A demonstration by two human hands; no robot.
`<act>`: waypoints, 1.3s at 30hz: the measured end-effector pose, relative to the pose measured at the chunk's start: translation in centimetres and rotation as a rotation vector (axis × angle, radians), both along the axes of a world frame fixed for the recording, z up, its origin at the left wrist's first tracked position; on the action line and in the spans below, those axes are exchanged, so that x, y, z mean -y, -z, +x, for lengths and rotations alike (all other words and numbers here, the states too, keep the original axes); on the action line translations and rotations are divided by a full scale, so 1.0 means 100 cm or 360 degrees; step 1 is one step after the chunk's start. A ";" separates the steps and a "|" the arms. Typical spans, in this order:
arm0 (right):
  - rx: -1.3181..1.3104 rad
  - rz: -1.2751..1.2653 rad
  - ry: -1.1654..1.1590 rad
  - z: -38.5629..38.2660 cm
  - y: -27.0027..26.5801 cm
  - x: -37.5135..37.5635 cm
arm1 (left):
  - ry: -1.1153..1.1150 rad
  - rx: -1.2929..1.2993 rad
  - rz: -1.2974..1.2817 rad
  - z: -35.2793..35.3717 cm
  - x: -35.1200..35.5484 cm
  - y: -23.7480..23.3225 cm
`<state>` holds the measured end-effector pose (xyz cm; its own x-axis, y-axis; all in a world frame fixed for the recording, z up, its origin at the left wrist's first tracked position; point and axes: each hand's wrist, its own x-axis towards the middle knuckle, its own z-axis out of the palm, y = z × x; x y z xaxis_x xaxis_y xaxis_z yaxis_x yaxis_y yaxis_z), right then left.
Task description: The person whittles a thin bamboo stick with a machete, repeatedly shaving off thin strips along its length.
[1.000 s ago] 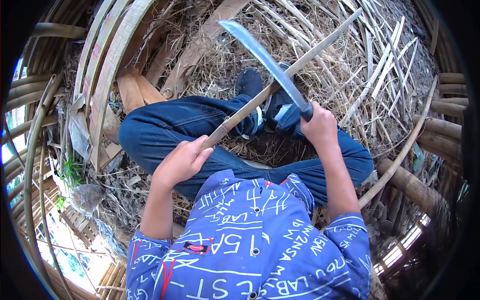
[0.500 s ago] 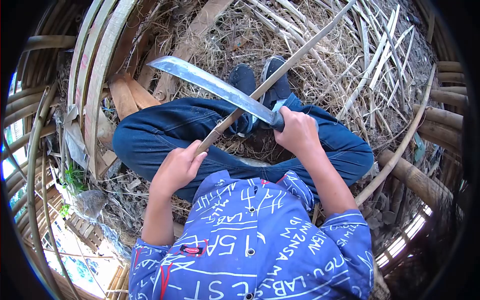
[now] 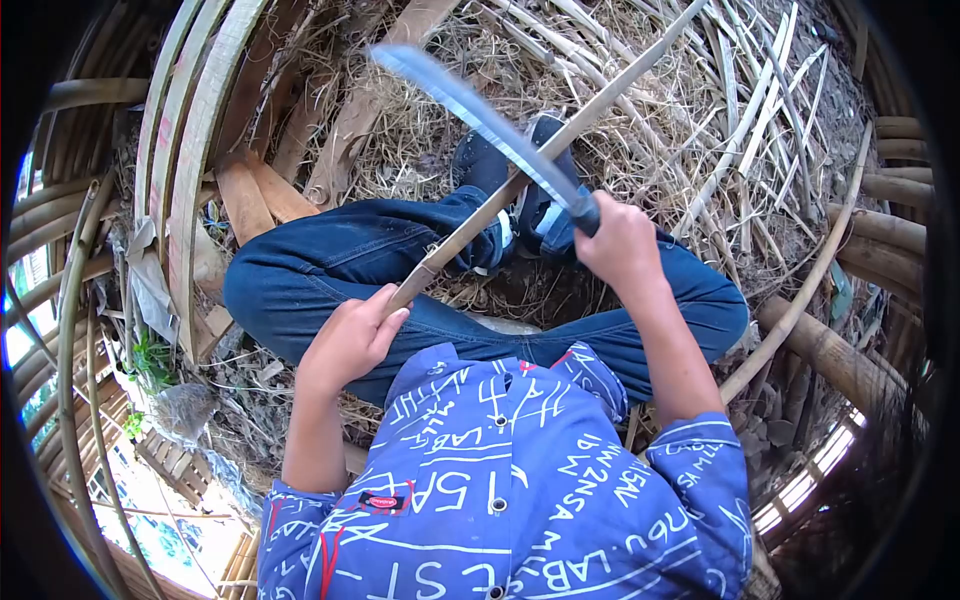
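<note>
My left hand [image 3: 352, 338] is wrapped round the near end of a long bamboo strip [image 3: 465, 232], which slants up and away to the right over my crossed legs. My right hand [image 3: 617, 240] grips the dark handle of a large machete [image 3: 485, 122]. The blade points up and to the left, a little blurred, and crosses over the strip near my shoes [image 3: 483, 160]. Whether the blade touches the strip I cannot tell.
Long pale planks [image 3: 205, 150] stand at the left, with short brown wood pieces [image 3: 245, 200] beside them. Shavings and split strips [image 3: 750, 130] cover the ground ahead. A thick bamboo pole [image 3: 830, 355] lies at the right, near a thin curved stick [image 3: 800, 300].
The machete and my right hand have moved away from my body and to the right along the strip, with the blade now steeper. My left hand has hardly moved.
</note>
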<state>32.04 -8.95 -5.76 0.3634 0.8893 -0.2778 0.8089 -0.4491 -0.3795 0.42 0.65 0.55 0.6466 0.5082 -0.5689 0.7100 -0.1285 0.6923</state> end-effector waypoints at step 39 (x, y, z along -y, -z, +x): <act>0.0211 -0.0077 0.0032 0.069 0.023 -0.010 | 0.0071 -0.0076 0.0237 0.005 0.010 0.000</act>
